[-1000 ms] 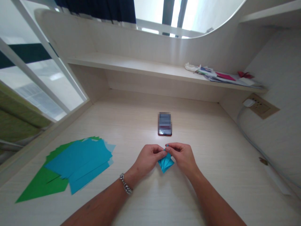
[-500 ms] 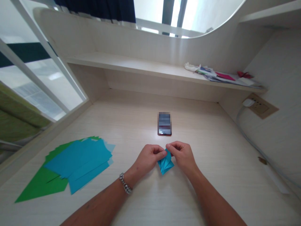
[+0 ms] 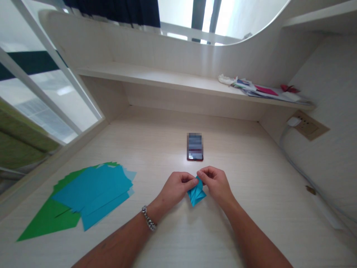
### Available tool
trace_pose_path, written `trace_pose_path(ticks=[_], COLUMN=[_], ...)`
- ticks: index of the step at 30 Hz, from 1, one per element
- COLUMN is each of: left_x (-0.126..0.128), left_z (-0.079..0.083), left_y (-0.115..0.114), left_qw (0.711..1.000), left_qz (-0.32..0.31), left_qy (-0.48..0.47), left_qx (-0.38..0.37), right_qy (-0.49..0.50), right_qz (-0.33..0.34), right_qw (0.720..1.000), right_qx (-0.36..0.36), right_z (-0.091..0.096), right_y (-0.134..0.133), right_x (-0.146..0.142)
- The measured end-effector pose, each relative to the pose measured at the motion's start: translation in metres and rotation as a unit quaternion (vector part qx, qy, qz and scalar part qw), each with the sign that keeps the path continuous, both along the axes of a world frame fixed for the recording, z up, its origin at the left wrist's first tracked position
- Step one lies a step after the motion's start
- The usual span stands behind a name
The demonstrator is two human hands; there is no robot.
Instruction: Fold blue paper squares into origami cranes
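Note:
Between my two hands is a small piece of folded blue paper point(image 3: 196, 195), with several pointed flaps spreading downward. My left hand point(image 3: 179, 187) pinches its upper left part between thumb and fingers. At the paper's top right, my right hand point(image 3: 216, 183) pinches the tip. The fingertips of both hands nearly meet and cover part of the upper folds. A silver chain bracelet point(image 3: 148, 219) circles my left wrist.
Loose blue sheets point(image 3: 102, 190) lie over green sheets point(image 3: 41, 222) on the desk at left. A phone point(image 3: 195, 147) lies beyond my hands. Papers point(image 3: 266, 90) rest on the shelf point(image 3: 156, 77). A cable point(image 3: 292, 163) runs from the wall socket point(image 3: 311, 125) at right.
Almost nothing differs. Both hands keep their pinch on the folded blue paper, which has shifted very slightly.

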State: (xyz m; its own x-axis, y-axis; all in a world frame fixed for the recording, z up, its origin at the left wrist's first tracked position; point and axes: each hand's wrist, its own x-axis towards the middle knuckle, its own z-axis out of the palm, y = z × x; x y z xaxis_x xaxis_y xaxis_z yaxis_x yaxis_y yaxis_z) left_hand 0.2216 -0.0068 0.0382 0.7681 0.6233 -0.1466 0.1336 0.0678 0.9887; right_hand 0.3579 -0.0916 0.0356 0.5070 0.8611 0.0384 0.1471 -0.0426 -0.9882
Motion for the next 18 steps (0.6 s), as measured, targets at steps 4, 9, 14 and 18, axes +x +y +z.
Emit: trace_pose_path(ticks=[4, 9, 14, 18], left_x=[0.0009, 0.0014, 0.0011, 0.0012], left_z=[-0.0018, -0.0077, -0.0068, -0.0033], left_y=[0.0009, 0.0049, 0.0044, 0.0011], left_qw=[1.0, 0.997, 0.987, 0.979], left_qz=[0.013, 0.064, 0.079, 0.055], left_qy=[-0.002, -0.039, -0.086, -0.103], left_qx=[-0.014, -0.03, -0.106, -0.165], right_qy=[0.02, 0.04, 0.097, 0.125], right_qz=[-0.025, 0.01, 0.056, 0.017], right_qw=[0.999, 0.999, 0.994, 0.992], right_qx=[0.004, 0.007, -0.012, -0.007], right_z=[0.0, -0.0037, -0.0053, -0.0054], right_y=[0.0, 0.0021, 0.0019, 0.0005], right_x=[0.0006, 0.0001, -0.0034, -0.0034])
